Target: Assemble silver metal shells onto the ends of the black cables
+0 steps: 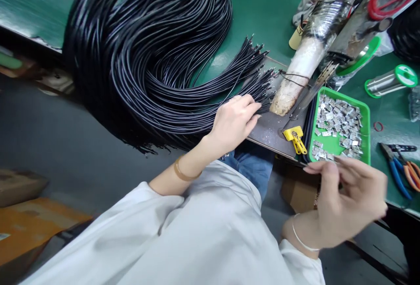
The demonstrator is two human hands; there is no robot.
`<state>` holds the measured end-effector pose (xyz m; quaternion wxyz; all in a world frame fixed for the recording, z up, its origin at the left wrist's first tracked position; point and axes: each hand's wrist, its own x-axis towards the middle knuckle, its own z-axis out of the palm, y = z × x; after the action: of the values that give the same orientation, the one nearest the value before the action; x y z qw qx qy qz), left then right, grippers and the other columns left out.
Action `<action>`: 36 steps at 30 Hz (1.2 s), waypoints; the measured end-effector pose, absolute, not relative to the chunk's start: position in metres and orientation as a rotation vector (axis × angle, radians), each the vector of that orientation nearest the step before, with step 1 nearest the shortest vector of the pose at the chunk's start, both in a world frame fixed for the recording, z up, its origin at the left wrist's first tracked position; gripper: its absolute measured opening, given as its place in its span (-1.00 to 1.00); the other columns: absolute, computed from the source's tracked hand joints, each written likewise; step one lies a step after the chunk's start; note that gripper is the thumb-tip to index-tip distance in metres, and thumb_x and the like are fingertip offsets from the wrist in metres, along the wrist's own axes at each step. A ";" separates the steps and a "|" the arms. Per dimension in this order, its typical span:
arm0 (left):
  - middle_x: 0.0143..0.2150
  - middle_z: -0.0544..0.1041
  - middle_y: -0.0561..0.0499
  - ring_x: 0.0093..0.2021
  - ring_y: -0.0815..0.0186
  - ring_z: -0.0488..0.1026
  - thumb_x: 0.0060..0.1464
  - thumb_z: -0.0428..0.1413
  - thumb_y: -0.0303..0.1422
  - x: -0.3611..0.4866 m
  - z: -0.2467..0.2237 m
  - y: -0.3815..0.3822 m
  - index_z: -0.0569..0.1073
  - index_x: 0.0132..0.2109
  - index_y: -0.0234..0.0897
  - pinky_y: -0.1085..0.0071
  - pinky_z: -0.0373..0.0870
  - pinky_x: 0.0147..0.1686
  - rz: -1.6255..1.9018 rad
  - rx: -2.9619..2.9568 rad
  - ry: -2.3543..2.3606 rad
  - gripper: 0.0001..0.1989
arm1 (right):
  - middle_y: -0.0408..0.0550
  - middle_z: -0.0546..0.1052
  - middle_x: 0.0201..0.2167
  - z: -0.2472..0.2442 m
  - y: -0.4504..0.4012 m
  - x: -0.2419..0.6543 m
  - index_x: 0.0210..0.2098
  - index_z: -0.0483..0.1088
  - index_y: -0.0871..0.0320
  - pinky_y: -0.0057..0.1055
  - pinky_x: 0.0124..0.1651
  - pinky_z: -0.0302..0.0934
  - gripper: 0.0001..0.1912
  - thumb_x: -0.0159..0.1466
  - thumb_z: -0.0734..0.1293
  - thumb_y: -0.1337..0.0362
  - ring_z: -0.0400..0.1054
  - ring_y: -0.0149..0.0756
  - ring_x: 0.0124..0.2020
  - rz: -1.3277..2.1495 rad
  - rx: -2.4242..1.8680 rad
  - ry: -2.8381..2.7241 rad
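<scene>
The step in hand appears to be work on the ends of the black cables point(170, 118), which lie looped across the green tabletop point(254, 9) with their cut ends point(259, 86) gathered over and beside the grey board point(269, 135). The left hand point(234, 118) rests on the bundle just short of those ends, fingers bent and thumb close to the forefinger; whether it pinches a strand cannot be told. The right hand point(349, 193), blurred, is half curled before the near edge of the green tray point(367, 136) of small metal pieces point(351, 123), thumb and fingertip close together; anything between them is too unclear to tell. Handling one end calls for parting a single strand from its neighbours, clear of the yellow clip point(295, 137) and the wrapped duct point(300, 61) above.
</scene>
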<state>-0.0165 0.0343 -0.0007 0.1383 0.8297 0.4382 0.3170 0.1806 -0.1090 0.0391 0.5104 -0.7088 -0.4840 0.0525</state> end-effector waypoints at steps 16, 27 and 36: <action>-0.25 0.63 -0.04 -0.28 0.32 0.45 0.25 0.12 -0.48 -0.031 -0.006 0.012 0.64 -0.21 -0.32 0.38 0.36 -0.21 0.971 2.272 0.939 -0.82 | -0.05 0.55 -0.34 0.013 -0.025 0.258 -0.33 0.41 0.10 -0.34 -0.32 -0.04 -0.92 0.28 0.28 0.30 0.34 -0.24 -0.35 -0.241 -2.227 -1.963; -0.44 0.58 0.05 -0.49 0.47 0.34 0.13 0.22 -0.44 -0.010 0.011 -0.007 0.64 -0.20 -0.36 0.51 0.26 -0.42 0.611 1.797 0.467 -0.88 | -0.06 0.56 -0.23 0.031 -0.051 0.227 -0.28 0.44 0.13 -0.30 -0.30 0.39 -0.88 0.29 0.39 0.20 0.49 -0.29 -0.36 -0.132 -1.850 -1.250; -0.54 0.49 0.07 -0.55 0.48 0.41 0.12 0.23 -0.33 0.004 -0.004 -0.005 0.47 -0.27 -0.37 0.57 0.32 -0.47 0.744 1.146 0.754 -0.84 | -0.07 0.61 -0.29 0.023 -0.077 0.157 -0.36 0.43 0.12 -0.23 -0.23 0.56 -0.88 0.22 0.47 0.33 0.57 -0.24 -0.27 0.267 -1.450 -1.150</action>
<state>0.0038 -0.0052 -0.0040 0.7109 0.5165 0.3399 0.3352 0.1565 -0.0765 0.0235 0.5939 -0.6238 -0.4949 0.1148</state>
